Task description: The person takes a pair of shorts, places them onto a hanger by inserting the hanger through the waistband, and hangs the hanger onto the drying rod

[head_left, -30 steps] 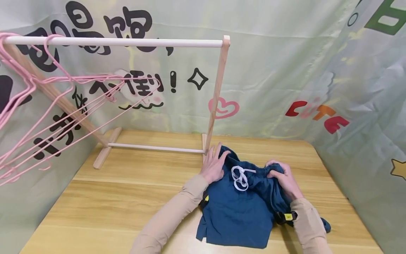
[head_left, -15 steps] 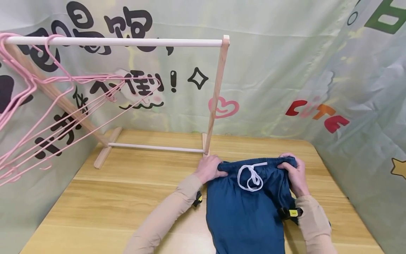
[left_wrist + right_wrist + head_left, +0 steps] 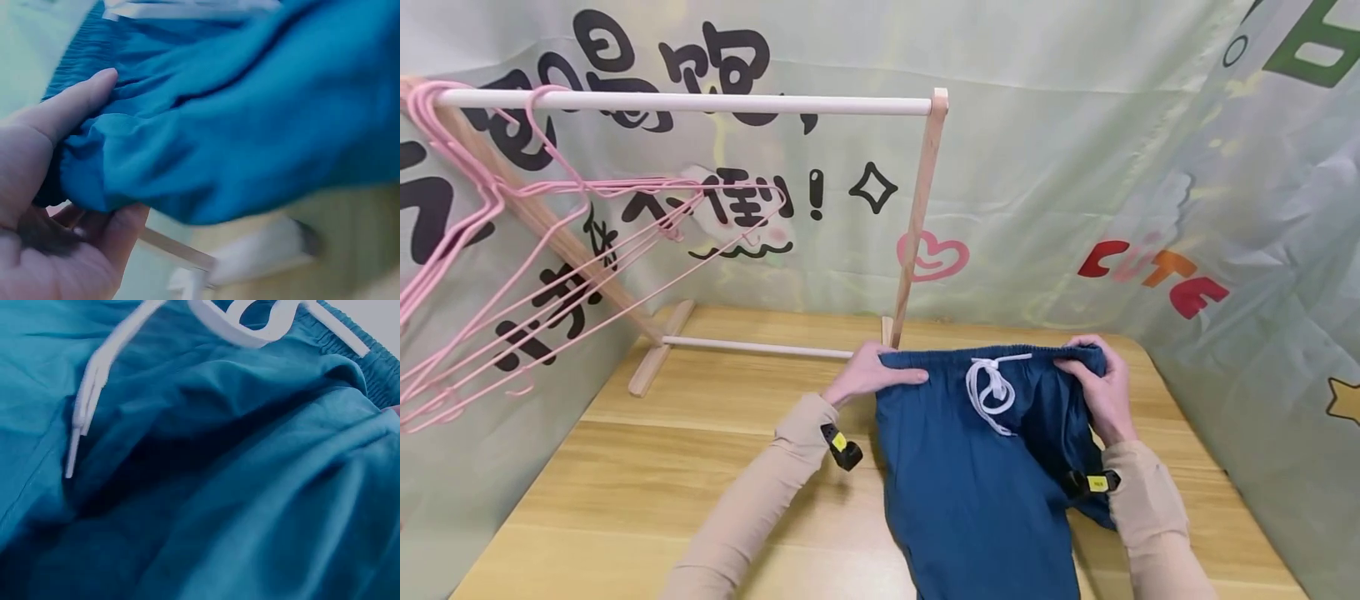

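Dark blue shorts [image 3: 970, 450] hang from both hands by their elastic waistband, the lower part running off the bottom of the head view. A tied white drawstring [image 3: 992, 387] dangles at the middle of the waist. My left hand [image 3: 872, 372] grips the left end of the waistband, thumb in front and fingers behind; the left wrist view shows the thumb [image 3: 81, 103] laid over the cloth. At the other end my right hand [image 3: 1105, 387] pinches the waistband, thumb across the front. The right wrist view is filled by folded blue cloth [image 3: 250, 487] and the drawstring's loose ends [image 3: 87, 406].
A wooden rack with a white top rail [image 3: 700, 102] stands behind on the left of the wooden table [image 3: 700, 450]. Several pink hangers [image 3: 580, 187] hang at its left end. The rack's right post [image 3: 920, 217] rises just behind the shorts. A printed curtain [image 3: 1037, 167] encloses the table.
The left hand has gone from lying spread on the cloth to gripping the waistband corner. The waistband has been lifted and stretched straight between both hands, and the shorts now hang longer.
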`<state>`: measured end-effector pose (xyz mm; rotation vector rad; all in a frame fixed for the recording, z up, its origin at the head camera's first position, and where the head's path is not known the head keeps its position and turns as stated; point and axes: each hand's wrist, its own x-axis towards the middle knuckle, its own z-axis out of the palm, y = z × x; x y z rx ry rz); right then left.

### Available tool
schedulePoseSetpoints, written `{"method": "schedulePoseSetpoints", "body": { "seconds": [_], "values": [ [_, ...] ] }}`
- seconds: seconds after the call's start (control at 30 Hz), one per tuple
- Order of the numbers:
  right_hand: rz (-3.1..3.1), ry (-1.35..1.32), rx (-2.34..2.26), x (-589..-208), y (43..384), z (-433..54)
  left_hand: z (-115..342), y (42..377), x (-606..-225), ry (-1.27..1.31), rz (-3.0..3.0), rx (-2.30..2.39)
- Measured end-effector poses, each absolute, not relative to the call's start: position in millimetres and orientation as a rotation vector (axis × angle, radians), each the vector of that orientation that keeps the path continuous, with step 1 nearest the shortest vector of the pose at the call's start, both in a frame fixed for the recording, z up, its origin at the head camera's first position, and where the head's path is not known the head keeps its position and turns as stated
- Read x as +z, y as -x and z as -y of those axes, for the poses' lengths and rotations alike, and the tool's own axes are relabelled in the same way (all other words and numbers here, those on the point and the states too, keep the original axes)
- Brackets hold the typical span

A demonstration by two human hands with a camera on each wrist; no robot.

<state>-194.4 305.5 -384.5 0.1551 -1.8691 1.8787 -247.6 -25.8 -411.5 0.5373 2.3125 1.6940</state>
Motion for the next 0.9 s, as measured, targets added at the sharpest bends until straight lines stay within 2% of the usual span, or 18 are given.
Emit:
{"method": "schedulePoseSetpoints", "body": {
  "seconds": [0.13, 0.5, 0.7, 0.9],
  "values": [
    [1.911, -0.207, 1.829, -371.1, 198.2, -302.6, 35.7, 248.2, -390.5, -0.441, -2.185, 1.888],
    [2.176, -0.280, 1.355, -329.8, 201.8, -288.2, 62.5, 243.2, -328.7, -0.420, -2.160, 2.226],
    [2.241, -0.484, 1.303, -305.5, 199.9, -277.7, 82.7, 239.5, -297.6, -0.571, -2.301, 2.264],
    [2.229, -0.548, 1.187, -284.1, 205.6, -267.8, 98.0, 243.2, -271.2, -0.772, -2.409, 2.307]
  ]
}}
